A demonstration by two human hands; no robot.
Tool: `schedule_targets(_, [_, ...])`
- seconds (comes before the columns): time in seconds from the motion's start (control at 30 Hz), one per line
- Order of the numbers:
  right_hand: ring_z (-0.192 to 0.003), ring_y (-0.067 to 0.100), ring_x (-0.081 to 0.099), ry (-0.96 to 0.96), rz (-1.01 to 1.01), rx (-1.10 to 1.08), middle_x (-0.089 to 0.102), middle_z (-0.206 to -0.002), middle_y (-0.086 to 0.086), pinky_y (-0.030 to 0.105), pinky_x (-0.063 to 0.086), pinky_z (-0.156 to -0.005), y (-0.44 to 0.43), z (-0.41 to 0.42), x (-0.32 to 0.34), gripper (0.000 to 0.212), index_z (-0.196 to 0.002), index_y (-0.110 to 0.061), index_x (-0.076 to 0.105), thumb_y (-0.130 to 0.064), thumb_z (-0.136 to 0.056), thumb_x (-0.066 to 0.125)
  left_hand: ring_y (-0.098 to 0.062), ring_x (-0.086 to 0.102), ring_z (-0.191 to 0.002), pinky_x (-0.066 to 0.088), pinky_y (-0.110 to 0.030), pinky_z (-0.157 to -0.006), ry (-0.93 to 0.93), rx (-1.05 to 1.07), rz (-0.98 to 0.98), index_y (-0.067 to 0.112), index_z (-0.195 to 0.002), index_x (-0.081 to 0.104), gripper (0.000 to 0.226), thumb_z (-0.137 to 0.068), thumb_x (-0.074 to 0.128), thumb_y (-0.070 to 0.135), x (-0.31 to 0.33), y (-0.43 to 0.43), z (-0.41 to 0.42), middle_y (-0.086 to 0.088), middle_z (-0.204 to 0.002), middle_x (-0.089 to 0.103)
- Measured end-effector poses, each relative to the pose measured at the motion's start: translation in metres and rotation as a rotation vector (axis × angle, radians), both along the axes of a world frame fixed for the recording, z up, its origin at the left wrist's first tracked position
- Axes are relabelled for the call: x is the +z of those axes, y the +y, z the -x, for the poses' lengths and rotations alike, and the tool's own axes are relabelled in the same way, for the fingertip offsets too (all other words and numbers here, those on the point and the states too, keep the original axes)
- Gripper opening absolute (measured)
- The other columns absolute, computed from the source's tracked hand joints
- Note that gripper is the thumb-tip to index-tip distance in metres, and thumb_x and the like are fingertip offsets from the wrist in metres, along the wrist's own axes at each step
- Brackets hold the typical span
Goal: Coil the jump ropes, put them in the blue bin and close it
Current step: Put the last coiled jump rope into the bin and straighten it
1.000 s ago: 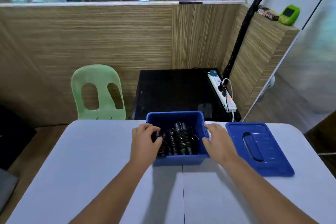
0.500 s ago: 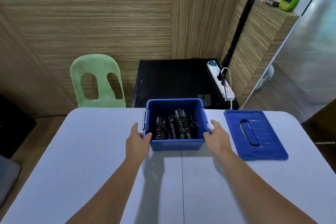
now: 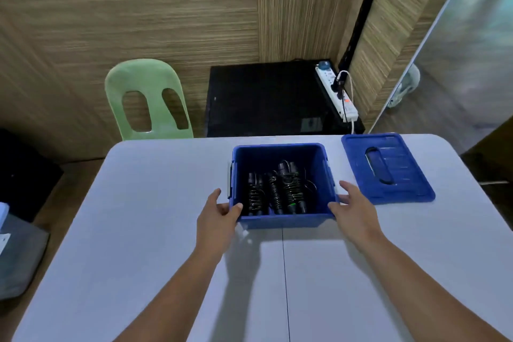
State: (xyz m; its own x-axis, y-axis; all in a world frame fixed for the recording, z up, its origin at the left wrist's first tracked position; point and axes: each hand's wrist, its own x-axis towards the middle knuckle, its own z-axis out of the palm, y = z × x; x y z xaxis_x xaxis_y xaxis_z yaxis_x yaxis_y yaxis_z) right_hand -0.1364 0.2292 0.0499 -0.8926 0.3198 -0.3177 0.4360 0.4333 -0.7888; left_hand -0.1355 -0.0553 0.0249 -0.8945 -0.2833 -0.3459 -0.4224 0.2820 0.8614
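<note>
- Left hand (image 3: 219,214) is sitting outside the blue rectangular plastic bin (image 3: 280,221) now; a second ago it was down among the contents. Both hands are flanking the near corners.
- Black coiled jump ropes (image 3: 277,191) are lying side by side on the bin floor. The bin is sitting on the pale grey table (image 3: 138,230).
- Coiling and loading are looking done, so I'm judging that closing is the step in hand.
- Flat blue plastic lid with a handle slot (image 3: 388,172) is lying on the table just right of the bin, untouched.
- Next move is calling for a reach right, lifting the lid, squaring it over the rim and pressing down.
- Left thumb is hooking over the near-left rim corner, fingers slightly apart against the outer wall: a light pinch.
- Right hand (image 3: 354,211) is holding nothing, with its fingers nearly straight and touching the near-right corner.
</note>
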Motion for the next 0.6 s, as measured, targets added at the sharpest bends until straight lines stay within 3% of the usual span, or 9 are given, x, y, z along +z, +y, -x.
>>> schedule_targets(0.1, [-0.1, 0.015, 0.064, -0.003, 0.014, 0.007, 0.066, -0.128, 0.001, 0.015, 0.042, -0.07, 0.003, -0.025, -0.001, 0.06, -0.153, -0.026, 0.042, -0.014, -0.097, 0.061, -0.017, 0.075, -0.091, 0.05, -0.038, -0.099, -0.008, 0.004, -0.011, 0.026, -0.156, 0.038, 0.068, -0.096, 0.069, 0.034, 0.005, 0.001, -0.029, 0.014, -0.103, 0.074])
schedule_targets(0.2, [-0.099, 0.01, 0.063, -0.013, 0.042, 0.003, 0.065, -0.133, 0.001, 0.009, 0.04, -0.069, 0.008, -0.045, -0.004, 0.061, -0.152, -0.029, 0.043, -0.014, -0.096, 0.064, -0.016, 0.075, -0.091, 0.051, -0.038, -0.098, -0.015, -0.004, -0.012, 0.027, -0.155, 0.04, 0.066, -0.096, 0.069, 0.034, 0.004, 0.002, -0.051, 0.012, -0.103, 0.075])
schedule_targets(0.4, [-0.1, 0.01, 0.064, -0.01, 0.078, 0.002, 0.062, -0.137, 0.003, 0.013, 0.042, -0.074, 0.012, -0.076, -0.006, 0.062, -0.152, -0.03, 0.044, -0.013, -0.096, 0.066, -0.016, 0.075, -0.095, 0.05, -0.036, -0.094, -0.036, 0.006, 0.0, 0.029, -0.154, 0.04, 0.066, -0.096, 0.069, 0.037, 0.005, 0.005, -0.075, 0.011, -0.108, 0.074])
schedule_targets(0.53, [-0.1, 0.012, 0.064, -0.001, 0.072, 0.003, 0.063, -0.137, 0.003, 0.023, 0.044, -0.08, 0.015, -0.08, -0.005, 0.062, -0.151, -0.031, 0.044, -0.015, -0.096, 0.067, -0.017, 0.074, -0.099, 0.051, -0.041, -0.101, -0.049, 0.005, 0.015, 0.031, -0.154, 0.041, 0.068, -0.094, 0.07, 0.042, 0.002, 0.006, -0.082, 0.011, -0.111, 0.074])
schedule_targets(0.6, [-0.1, 0.011, 0.064, -0.005, 0.075, 0.004, 0.063, -0.137, 0.003, 0.021, 0.044, -0.077, 0.015, -0.08, -0.003, 0.062, -0.151, -0.031, 0.045, -0.015, -0.096, 0.068, -0.016, 0.073, -0.1, 0.052, -0.043, -0.102, -0.051, 0.004, 0.018, 0.032, -0.154, 0.041, 0.069, -0.093, 0.071, 0.043, 0.001, 0.005, -0.083, 0.012, -0.111, 0.074])
